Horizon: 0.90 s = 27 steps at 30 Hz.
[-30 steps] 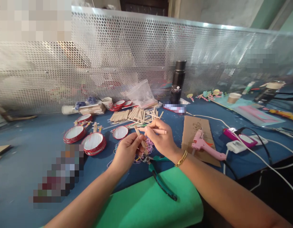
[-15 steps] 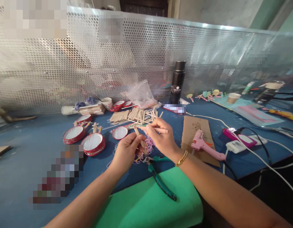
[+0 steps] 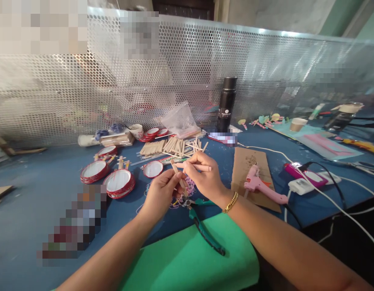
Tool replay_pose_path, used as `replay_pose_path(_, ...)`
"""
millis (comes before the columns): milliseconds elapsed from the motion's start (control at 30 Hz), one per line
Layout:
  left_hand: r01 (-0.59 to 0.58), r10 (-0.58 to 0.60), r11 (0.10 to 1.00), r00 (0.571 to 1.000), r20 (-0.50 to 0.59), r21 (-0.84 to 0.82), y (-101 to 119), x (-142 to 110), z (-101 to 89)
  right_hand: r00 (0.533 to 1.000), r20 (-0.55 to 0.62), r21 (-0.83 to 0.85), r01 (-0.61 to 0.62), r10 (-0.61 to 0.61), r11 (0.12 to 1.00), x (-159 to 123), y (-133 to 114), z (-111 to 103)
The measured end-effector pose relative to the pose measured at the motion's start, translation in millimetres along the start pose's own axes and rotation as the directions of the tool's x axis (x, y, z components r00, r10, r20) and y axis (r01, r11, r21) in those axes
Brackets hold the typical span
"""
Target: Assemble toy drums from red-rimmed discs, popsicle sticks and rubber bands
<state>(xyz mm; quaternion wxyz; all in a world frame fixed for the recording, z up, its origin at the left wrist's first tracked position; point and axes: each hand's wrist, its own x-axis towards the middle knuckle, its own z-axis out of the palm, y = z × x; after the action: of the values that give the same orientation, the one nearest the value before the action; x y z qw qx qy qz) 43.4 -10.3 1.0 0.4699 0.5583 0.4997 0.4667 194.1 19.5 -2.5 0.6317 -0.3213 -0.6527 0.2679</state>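
Nearest in, the blue tabletop (image 3: 47, 173) was partly covered by a green sheet (image 3: 187, 258), with green-handled pliers (image 3: 205, 234) laid half across it and one handle partly hidden by the right wrist. Just above the pliers' head, a flat wooden stick (image 3: 175, 166) was pinched upright-ish at a tilt in the left hand (image 3: 162, 190), its fingers closed round it. A pinkish pen (image 3: 201, 167) was gripped by the fingers of the right hand (image 3: 206, 176), tip right by the stick's upper part; whether contact was made couldn't really be told. Behind the hands, a tangle of purple and pink bands (image 3: 191, 188) was mostly blocked from sight. Off left, red-rimmed drums (image 3: 118, 182) were bunched up beside a blurred-out object (image 3: 74, 222). Over on the right, a pink glue gun (image 3: 256, 184) was rested on a piece of cardboard (image 3: 239, 165), with cables strung around nearby. Further back, loose sticks (image 3: 156, 148) were heaped in front of a clear plastic bag (image 3: 180, 119), near a black bottle (image 3: 226, 111). The far side was walled off by a perforated metal panel (image 3: 187, 60).
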Motion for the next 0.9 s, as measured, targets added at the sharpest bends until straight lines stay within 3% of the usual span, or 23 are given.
replay_pose_path(900, 0.001, -0.001, 1.0, 1.0, -0.001, -0.014, -0.8, 1.0, 1.0, 1.0, -0.011, 0.023, -0.024, 0.025, 0.999, 0.1, 1.2, -0.3)
